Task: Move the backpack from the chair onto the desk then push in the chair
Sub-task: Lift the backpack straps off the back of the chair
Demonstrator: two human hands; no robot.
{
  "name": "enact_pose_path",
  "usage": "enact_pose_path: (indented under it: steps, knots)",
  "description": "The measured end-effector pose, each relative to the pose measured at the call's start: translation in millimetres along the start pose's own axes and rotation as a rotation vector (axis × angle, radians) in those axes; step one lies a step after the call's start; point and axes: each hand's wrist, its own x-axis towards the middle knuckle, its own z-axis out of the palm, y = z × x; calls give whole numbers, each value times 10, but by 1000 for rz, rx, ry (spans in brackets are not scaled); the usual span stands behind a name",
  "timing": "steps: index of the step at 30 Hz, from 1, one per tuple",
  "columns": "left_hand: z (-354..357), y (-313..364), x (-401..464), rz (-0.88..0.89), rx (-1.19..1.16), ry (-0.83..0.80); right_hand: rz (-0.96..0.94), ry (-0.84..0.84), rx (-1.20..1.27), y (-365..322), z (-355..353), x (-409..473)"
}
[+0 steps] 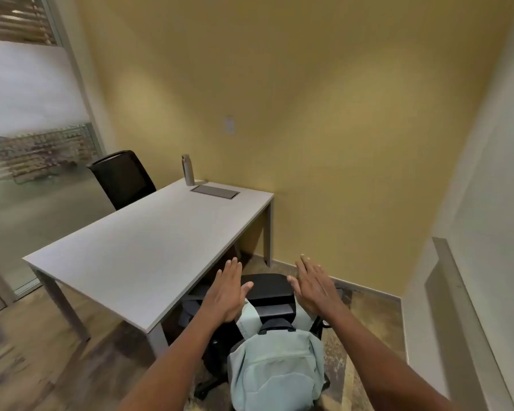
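Note:
A pale green backpack (275, 366) hangs by its straps over the back of a black office chair (267, 290), low in the middle of the view. The chair stands at the right side of a light grey desk (137, 256). My left hand (227, 292) hovers flat and open above the chair back's left end, fingers spread. My right hand (315, 287) hovers open above its right end. Neither hand holds anything. The chair's seat is hidden under the backpack and my arms.
A metal water bottle (188, 169) and a grey cable hatch (215, 191) sit at the desk's far end by the yellow wall. A second black chair (122, 178) stands behind the desk on the left. A glass partition is at left, a white wall at right.

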Motion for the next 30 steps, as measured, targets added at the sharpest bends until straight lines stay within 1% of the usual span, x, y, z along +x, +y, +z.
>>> enact_pose_path:
  steps: [2,4,6,9,12,17,19,22,24,28,30]
  knots:
    - [50,-10,19,-34,1,-49,21,-28,4,20,72,1]
    - [89,-3,8,-94,14,-103,58,-93,-2,46,156,-18]
    - [94,24,-26,-130,49,-120,93,-139,-20,77,231,3]
    - [62,36,-43,-126,146,-121,88,-114,-61,105,275,25]
    - [118,3,-2,-193,140,-89,98,-100,-41,113,290,42]
    - [122,103,-25,-201,229,-117,91,-84,-57,122,354,49]
    - [134,98,-20,-218,172,-108,98,-102,-84,123,354,46]
    - [202,54,-33,-244,58,-75,170,-182,-132,63,297,46]
    - [237,32,-41,-244,75,-46,219,-221,-173,-1,256,58]
    - [350,-54,-22,-245,75,-6,327,-205,-240,-184,178,95]
    - [355,-61,-45,-237,74,-3,381,-170,-223,-256,133,109]
